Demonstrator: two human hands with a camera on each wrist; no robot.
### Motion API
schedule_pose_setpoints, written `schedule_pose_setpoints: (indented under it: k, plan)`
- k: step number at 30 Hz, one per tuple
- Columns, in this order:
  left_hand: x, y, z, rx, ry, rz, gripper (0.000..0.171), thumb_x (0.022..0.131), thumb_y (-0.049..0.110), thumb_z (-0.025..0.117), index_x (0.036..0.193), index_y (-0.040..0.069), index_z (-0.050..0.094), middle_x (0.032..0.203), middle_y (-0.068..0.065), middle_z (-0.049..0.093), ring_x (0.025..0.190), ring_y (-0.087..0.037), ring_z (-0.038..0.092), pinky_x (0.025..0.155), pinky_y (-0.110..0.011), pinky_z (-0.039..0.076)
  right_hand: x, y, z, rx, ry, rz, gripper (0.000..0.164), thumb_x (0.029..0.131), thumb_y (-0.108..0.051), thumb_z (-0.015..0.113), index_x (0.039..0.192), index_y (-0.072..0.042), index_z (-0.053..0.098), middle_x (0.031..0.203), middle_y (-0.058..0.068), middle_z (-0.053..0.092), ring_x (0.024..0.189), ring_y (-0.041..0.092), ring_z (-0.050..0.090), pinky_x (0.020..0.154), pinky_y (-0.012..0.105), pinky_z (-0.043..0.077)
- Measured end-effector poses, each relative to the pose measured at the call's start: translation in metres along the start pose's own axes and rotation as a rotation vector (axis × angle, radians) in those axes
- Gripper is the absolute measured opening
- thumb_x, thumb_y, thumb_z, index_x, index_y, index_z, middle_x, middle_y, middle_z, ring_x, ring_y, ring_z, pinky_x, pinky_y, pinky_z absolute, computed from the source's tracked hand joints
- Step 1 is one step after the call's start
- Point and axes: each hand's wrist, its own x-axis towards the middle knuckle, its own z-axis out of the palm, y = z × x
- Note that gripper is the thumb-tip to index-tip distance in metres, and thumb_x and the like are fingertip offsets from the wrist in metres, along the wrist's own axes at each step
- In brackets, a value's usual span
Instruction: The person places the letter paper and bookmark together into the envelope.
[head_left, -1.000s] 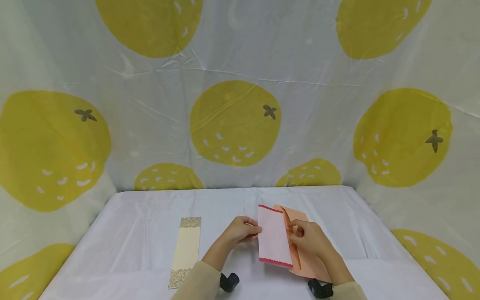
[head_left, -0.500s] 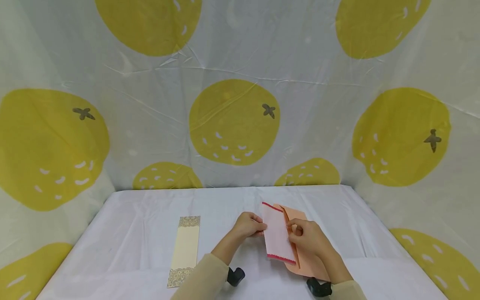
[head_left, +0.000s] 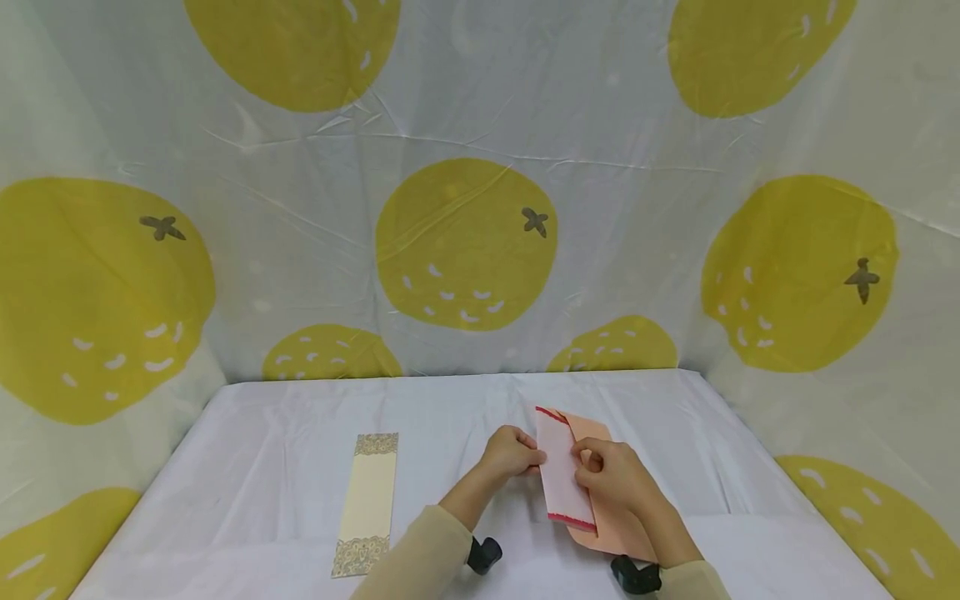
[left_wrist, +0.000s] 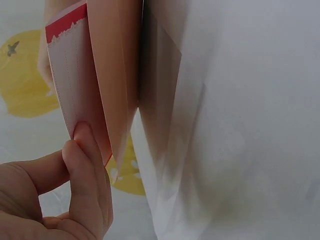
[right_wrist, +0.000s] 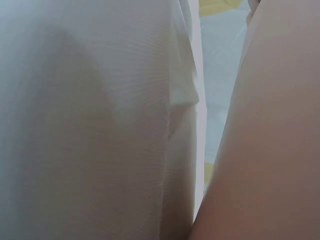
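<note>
While two sleeved arms (head_left: 420, 554) reach in from the near side, the left hand (head_left: 512, 454) pinches a pale pink card (head_left: 562, 479) by its left edge, fingers bent, and the right hand (head_left: 611, 471) seems to pinch the opening of a peach envelope (head_left: 622, 529); the right wrist view does not show that grip. Over the last second the left hand has carried the card rightward, and less of its face shows beside the envelope, so it appears to be sliding in, with much of it still outside. Held tilted between the hands over the table (head_left: 450, 396), the card has a ragged red band along its top and bottom ends and faint lines down its face. Well apart to the left lies a long cream card (head_left: 367, 496) with lacy gold ends; beyond hangs white cloth (head_left: 630, 258) printed with large yellow fruit.
</note>
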Motion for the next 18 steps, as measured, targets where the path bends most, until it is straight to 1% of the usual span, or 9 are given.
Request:
schedule_pose_setpoints:
  k: [9,13,18]
  plan:
    - [-0.001,0.0,0.014,-0.005,-0.029,0.046,0.02,0.081,-0.007,0.072,0.076,0.002,0.055,0.066,-0.003,0.053,0.049,-0.006,0.055,0.053,-0.021,0.054,0.0,-0.002,-0.001,0.012,-0.009,0.012,0.024,0.075,-0.008,0.068,0.098,-0.014,0.07,0.056,-0.007,0.041,0.053,0.007,0.037,0.048,0.023,0.028]
    - [0.001,-0.002,0.021,0.011,-0.022,0.054,0.021,0.08,-0.008,0.071,0.074,0.003,0.054,0.068,-0.004,0.051,0.051,-0.009,0.058,0.053,-0.022,0.055,0.001,-0.002,0.0,-0.001,-0.008,0.001,0.023,0.075,-0.008,0.068,0.097,-0.015,0.07,0.056,-0.009,0.041,0.053,0.006,0.037,0.049,0.022,0.028]
    - [0.002,-0.005,0.03,0.041,0.006,0.066,0.024,0.079,-0.009,0.071,0.074,0.004,0.051,0.068,-0.004,0.051,0.054,-0.012,0.062,0.053,-0.022,0.055,0.0,-0.004,-0.001,-0.011,-0.012,-0.002,0.022,0.075,-0.008,0.068,0.095,-0.015,0.07,0.056,-0.009,0.04,0.053,0.005,0.036,0.049,0.022,0.027]
